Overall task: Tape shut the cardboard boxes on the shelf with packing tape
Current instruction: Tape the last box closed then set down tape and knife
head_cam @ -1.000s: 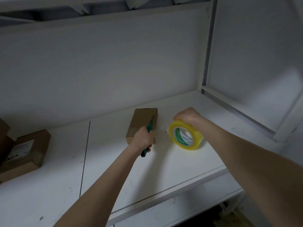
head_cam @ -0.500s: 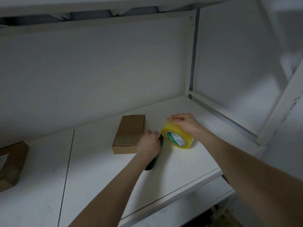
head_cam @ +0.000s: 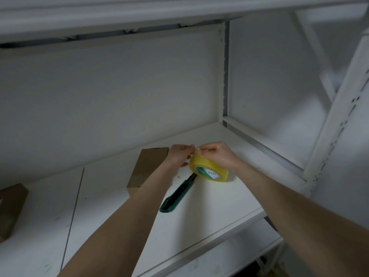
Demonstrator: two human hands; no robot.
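A yellow roll of packing tape (head_cam: 209, 170) is being held on edge on the white shelf (head_cam: 209, 212), just right of a small cardboard box (head_cam: 148, 166) that is lying flat towards the far wall. The roll is being steadied by the right hand (head_cam: 218, 156), whose fingers are being kept curled over its top from the right. The left hand (head_cam: 178, 156) is being held against the roll's upper left edge, with thumb and forefinger pressed together there in a pinch. Whether the tape's loose end is already being lifted cannot be told, as the film is too thin to show. A green utility knife (head_cam: 175, 196) is lying free on the shelf, nearer than the roll, its tip just beside the roll's near edge. A second cardboard box (head_cam: 11, 208) is being cut off by the left edge of the view. The step in hand is judged to be the finding and peeling of the tape's end, and no strip is being laid on the box yet. Next, a clean length is being called for, drawn leftwards over the box's seam without folding on itself, then cut with the knife.
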